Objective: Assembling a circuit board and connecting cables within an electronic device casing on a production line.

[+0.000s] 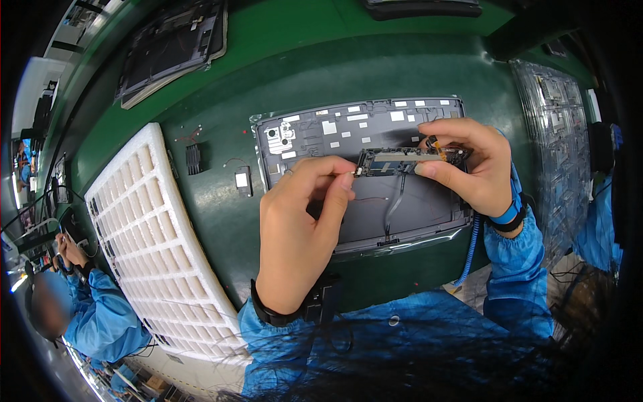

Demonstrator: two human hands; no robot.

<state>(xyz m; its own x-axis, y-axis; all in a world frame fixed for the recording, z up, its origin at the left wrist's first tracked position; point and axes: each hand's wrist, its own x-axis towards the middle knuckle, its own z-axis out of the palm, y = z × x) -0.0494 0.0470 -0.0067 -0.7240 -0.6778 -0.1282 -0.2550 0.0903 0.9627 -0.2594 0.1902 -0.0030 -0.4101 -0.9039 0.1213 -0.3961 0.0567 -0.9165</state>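
Sleeves: blue work sleeves [402,335] fill the lower middle of the frame, both forearms rising from them.
Left hand: left hand [298,228], centre of the frame, thumb and forefinger pinched closed on the left end of a narrow circuit board [408,161], with a dark band at the wrist.
Right hand: right hand [472,164], right of centre, fingers curled closed around the right end of the same board, by a small orange flex tab; a blue wrist strap [507,214] with a coiled blue cord [471,251] hangs from it.
Circuit board: held level between both hands, lifted just above the grey housing and not seated in it; a thin dark ribbon cable [395,204] trails down from it to the housing's lower edge.
Grey housing: open grey device shell [348,130] lying flat on the desk, centre of the frame, inside face up, dotted with small white pads along its upper part.
Progress, as a judgement: shell is laid out and the ribbon looks attached at its lower end; the board is not yet in place, and I see no screws or cover over it.
Desk: green desk [221,214] carries everything.
Loose parts: small black finned piece [193,159] and a small dark module with a white patch [243,181], left of the shell.
Foam tray: white gridded foam tray [157,248], left of the frame, cells look unfilled.
Clear trays: stack of clear plastic trays [556,141], right of the frame.
Another shell: second dark shell [174,47], upper left.
Co-worker: person in blue [100,315], lower left corner.
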